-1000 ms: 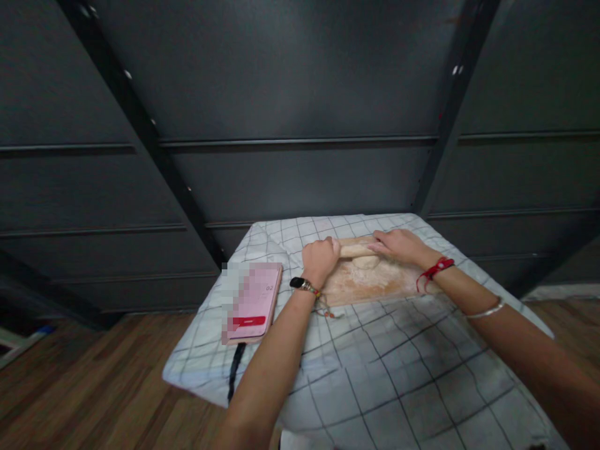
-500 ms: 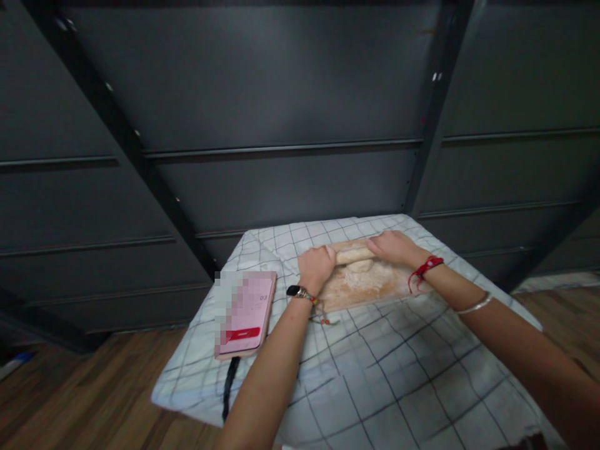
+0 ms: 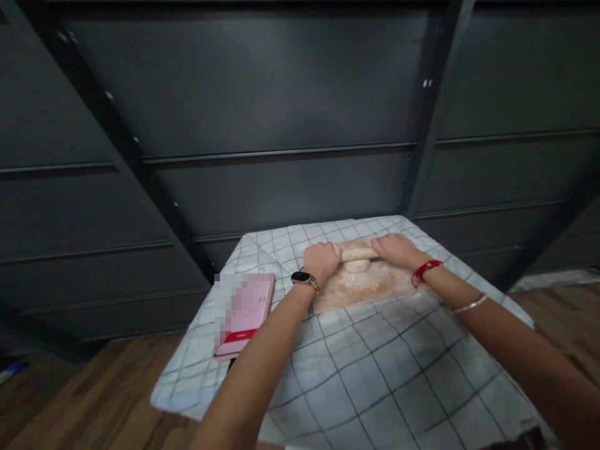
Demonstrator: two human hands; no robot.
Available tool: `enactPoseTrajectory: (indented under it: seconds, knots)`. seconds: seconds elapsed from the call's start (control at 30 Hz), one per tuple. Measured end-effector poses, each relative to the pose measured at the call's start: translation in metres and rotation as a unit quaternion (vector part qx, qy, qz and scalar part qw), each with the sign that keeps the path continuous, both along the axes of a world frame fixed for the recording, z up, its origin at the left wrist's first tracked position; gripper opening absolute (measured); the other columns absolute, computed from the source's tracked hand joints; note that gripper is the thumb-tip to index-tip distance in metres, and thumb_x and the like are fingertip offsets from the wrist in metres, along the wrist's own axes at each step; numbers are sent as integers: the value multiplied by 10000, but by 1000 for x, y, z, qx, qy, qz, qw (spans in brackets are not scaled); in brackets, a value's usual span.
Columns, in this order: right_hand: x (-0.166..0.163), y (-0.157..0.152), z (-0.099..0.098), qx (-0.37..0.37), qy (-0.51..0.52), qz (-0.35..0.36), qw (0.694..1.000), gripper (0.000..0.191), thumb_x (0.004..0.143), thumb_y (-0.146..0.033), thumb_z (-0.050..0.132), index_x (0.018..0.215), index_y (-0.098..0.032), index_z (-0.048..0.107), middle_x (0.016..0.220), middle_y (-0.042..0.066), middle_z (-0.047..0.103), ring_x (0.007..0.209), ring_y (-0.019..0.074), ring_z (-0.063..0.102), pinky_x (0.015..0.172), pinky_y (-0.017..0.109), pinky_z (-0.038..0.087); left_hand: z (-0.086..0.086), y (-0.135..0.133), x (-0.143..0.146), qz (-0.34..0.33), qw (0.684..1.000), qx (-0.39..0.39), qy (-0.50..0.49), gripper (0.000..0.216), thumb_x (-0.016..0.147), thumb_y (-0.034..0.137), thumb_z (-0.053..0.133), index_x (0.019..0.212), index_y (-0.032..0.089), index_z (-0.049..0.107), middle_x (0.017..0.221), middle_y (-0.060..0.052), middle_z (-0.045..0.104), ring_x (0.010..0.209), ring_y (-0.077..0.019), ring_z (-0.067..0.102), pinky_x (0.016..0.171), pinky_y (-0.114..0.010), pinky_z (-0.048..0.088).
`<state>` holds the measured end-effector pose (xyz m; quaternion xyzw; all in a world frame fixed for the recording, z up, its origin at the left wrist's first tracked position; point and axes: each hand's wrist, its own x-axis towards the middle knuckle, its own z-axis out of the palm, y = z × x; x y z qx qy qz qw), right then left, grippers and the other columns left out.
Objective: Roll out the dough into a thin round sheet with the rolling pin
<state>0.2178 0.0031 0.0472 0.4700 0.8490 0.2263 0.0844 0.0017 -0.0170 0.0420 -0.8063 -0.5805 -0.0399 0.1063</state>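
Both hands on a pale wooden rolling pin (image 3: 359, 254), lying crosswise over a small lump of floured dough (image 3: 357, 266).

Pin's long axis runs left to right, square to the forearms. Left hand (image 3: 320, 260) is curled closed round its left end, right hand (image 3: 397, 249) pressed over its right end, fingers curved. Dough sits directly beneath the pin's middle, between the hands, on a floured light-brown wooden board (image 3: 370, 285) atop the grid-patterned white cloth on the table (image 3: 375, 375).
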Motion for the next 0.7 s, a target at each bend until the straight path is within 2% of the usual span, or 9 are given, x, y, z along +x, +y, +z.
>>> enactPoseTrajectory:
  seconds: [0.07, 0.2, 0.27, 0.33, 0.4, 0.47, 0.53, 0.6, 0.7]
  knots:
    - [-2, 2, 20, -5, -20, 3, 1000, 305, 956, -217, 365, 1055, -110, 633, 915, 162, 702, 830, 262, 664, 584, 287, 374, 13, 1, -2, 0, 1000, -4, 7, 353, 955, 202, 327, 1045, 109, 656, 950, -142, 684, 904, -285, 653, 685, -342, 490]
    - [-8, 5, 75, 79, 26, -42, 996, 399, 979, -240, 275, 1050, -107, 644, 920, 169, 708, 835, 258, 663, 622, 292, 391, 66, 2, -9, 61, 994, 85, -24, 442, 976, 236, 251, 1007, 106, 671, 915, -154, 678, 898, -292, 657, 710, -364, 490]
    - [-10, 2, 78, 113, 54, -48, 991, 411, 982, -234, 258, 1044, -108, 645, 906, 162, 712, 820, 254, 662, 628, 292, 393, 77, 0, -11, 82, 986, 137, -38, 476, 987, 275, 231, 991, 102, 675, 905, -164, 673, 915, -298, 652, 735, -382, 488]
    - [-12, -1, 58, 88, 46, -19, 995, 361, 967, -199, 301, 1041, -113, 644, 882, 151, 714, 796, 245, 660, 608, 285, 387, 64, -3, -12, 63, 992, 103, -18, 436, 980, 252, 267, 965, 96, 674, 873, -163, 671, 876, -287, 659, 717, -372, 492]
    - [-15, -2, 27, 37, 29, -3, 999, 314, 950, -187, 353, 987, -114, 656, 853, 156, 711, 773, 240, 660, 594, 287, 387, 36, -4, -13, 3, 999, 38, 26, 368, 965, 202, 313, 983, 95, 665, 877, -161, 674, 841, -272, 664, 697, -358, 497]
    - [-17, -1, 4, -4, 23, 7, 1000, 294, 947, -196, 374, 986, -120, 656, 850, 155, 708, 775, 245, 663, 578, 287, 388, 12, -4, -14, -9, 999, -3, 50, 338, 956, 190, 335, 1015, 93, 653, 892, -171, 674, 858, -282, 661, 686, -361, 502]
    - [-16, 1, 3, -19, 16, 6, 1000, 298, 955, -213, 371, 993, -122, 652, 880, 159, 706, 787, 251, 665, 579, 289, 393, 8, -3, -14, -35, 998, -13, 56, 321, 950, 186, 353, 1016, 95, 653, 909, -174, 674, 884, -282, 653, 699, -359, 499]
    - [-12, 1, 26, -7, 7, 1, 1000, 290, 952, -212, 378, 1019, -115, 643, 913, 168, 704, 807, 261, 665, 590, 294, 401, 27, 1, -13, -21, 999, 2, 24, 344, 959, 249, 365, 968, 81, 664, 869, -174, 670, 879, -270, 647, 726, -344, 485]
    - [-5, -2, 77, 67, 14, -18, 997, 332, 958, -185, 326, 1056, -101, 631, 880, 179, 704, 796, 264, 668, 605, 301, 412, 75, 8, -12, 23, 997, 69, -33, 513, 998, 285, 214, 934, 52, 668, 806, -160, 655, 884, -271, 642, 743, -344, 465]
